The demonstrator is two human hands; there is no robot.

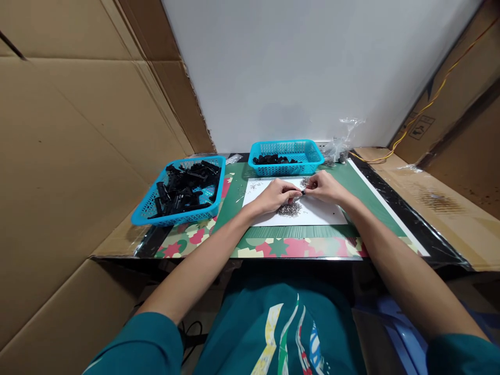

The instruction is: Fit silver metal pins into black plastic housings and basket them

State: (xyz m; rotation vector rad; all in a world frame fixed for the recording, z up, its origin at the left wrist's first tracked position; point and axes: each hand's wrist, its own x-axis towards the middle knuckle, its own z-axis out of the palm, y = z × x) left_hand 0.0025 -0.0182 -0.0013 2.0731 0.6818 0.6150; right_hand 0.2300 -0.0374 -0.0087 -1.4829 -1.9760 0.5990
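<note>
My left hand (278, 195) and my right hand (323, 187) meet over a white sheet (261, 216) on the table. Between their fingertips is a small black part (302, 192), mostly hidden by the fingers. The left fingers are closed around its left side; the right thumb and fingers pinch at its right end. Whether the right fingers also hold a tiny piece cannot be made out. Just below the hands lies a heap of small metal pieces (289, 209), too small to name. A second little heap (303, 182) shows behind the fingers.
On the left stands a blue basket (175, 220) with many black plastic parts (187, 185). Behind the sheet, another blue basket (287, 169) holds smaller black parts (273, 159). A clear plastic bag (336, 151) sits at the back right. Cardboard walls (97, 114) flank the table.
</note>
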